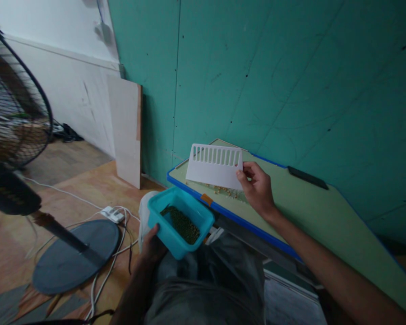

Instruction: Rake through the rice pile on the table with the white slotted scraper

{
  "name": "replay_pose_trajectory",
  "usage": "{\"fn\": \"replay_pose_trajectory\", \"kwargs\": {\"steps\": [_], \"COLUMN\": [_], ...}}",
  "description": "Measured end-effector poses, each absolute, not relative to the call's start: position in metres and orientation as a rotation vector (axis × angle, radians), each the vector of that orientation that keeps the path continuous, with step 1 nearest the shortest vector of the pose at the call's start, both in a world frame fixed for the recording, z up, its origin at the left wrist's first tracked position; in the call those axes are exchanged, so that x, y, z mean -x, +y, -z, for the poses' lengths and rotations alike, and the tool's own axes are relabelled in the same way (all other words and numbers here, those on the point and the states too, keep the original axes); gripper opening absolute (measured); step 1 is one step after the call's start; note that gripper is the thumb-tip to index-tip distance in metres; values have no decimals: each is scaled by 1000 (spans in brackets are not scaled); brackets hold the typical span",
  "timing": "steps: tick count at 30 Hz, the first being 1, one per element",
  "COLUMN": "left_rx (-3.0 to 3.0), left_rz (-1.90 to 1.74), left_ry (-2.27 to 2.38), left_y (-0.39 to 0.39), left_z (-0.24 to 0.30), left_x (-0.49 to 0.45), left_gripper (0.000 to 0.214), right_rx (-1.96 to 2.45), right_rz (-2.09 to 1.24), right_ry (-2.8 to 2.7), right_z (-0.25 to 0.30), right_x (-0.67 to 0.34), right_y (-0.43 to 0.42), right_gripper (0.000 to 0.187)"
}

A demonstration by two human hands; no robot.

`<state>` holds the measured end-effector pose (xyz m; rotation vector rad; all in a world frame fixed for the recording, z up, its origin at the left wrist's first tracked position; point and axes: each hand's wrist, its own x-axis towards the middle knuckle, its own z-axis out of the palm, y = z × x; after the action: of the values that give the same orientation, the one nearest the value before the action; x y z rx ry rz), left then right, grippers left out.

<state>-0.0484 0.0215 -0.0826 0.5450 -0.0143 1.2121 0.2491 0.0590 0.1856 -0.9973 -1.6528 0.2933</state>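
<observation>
My right hand (pixel 255 185) pinches the right end of a white plastic scraper (pixel 213 174), a flat sheet with a row of slots along its upper edge. It is tilted over the table's left part. Below its lower edge, small tan and pale grains (pixel 228 192) lie scattered on the green tabletop (pixel 291 198). My left hand (pixel 153 243) grips the near left side of a turquoise plastic tub (pixel 179 246), just off the table's blue edge and above my lap. Small dark green beans or grains (pixel 182 225) cover part of the tub's floor.
A green wall (pixel 257 81) rises behind the table. A dark strip (pixel 307 177) sits on the table's far edge. To the left stand a floor fan (pixel 13 113) with a round base (pixel 77 257), a power strip (pixel 112 214) with white cables, and a leaning board (pixel 125 131).
</observation>
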Motion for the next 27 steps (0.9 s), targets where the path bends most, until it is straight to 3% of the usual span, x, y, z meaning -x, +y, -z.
{"fn": "replay_pose_trajectory", "kwargs": {"steps": [17, 27], "left_rx": [-562, -530], "left_rz": [-1172, -1170], "left_ry": [-82, -18], "left_y": [24, 23], "left_z": [85, 84], "left_x": [50, 53], "left_gripper": [44, 42], "right_rx": [1032, 1047], "right_rz": [-412, -305], "right_ry": [-1624, -1435], "right_z": [-194, -204], "right_x": [-244, -262], "right_y": [50, 66], "right_gripper": [12, 11]}}
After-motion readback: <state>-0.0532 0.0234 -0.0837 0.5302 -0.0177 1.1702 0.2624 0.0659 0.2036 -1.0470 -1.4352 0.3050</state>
